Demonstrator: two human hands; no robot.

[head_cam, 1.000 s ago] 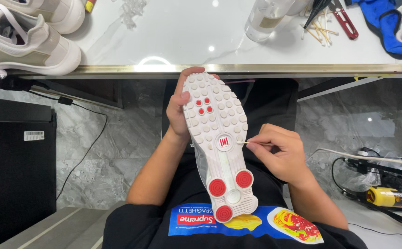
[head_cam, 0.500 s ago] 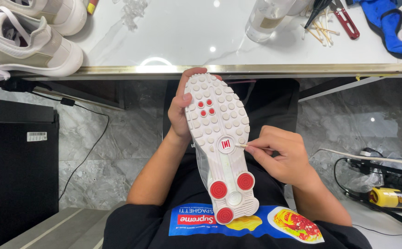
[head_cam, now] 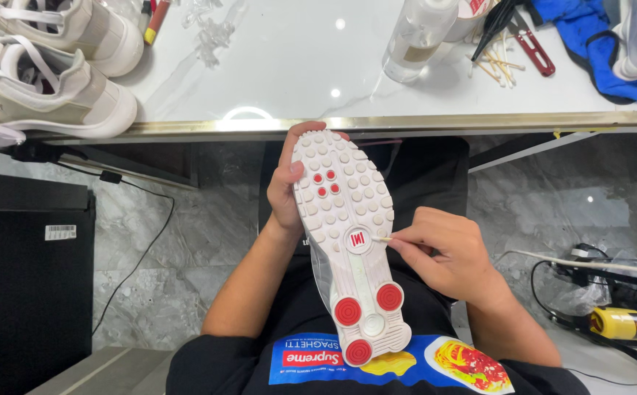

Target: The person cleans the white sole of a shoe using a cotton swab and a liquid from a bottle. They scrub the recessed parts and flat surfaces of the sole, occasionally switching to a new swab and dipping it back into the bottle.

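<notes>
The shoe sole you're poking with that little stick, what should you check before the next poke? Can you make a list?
1. Left hand grips the white shoe at the toe end, sole up: ok.
2. Right hand pinches the thin stick: ok.
3. Stick tip meets the sole beside the round red-and-white badge: ok.
4. Heel end rests near the black shirt; contact: cannot tell.
5. Dirt left in the grooves: cannot tell.
6. More sticks lie on the white tabletop: ok.

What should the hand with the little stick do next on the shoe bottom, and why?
Probably nudge the thin stick along the edge of the round red-and-white badge. Its tip sits right there, the right hand pinches it, and the left hand holds the shoe sole-up.
</notes>
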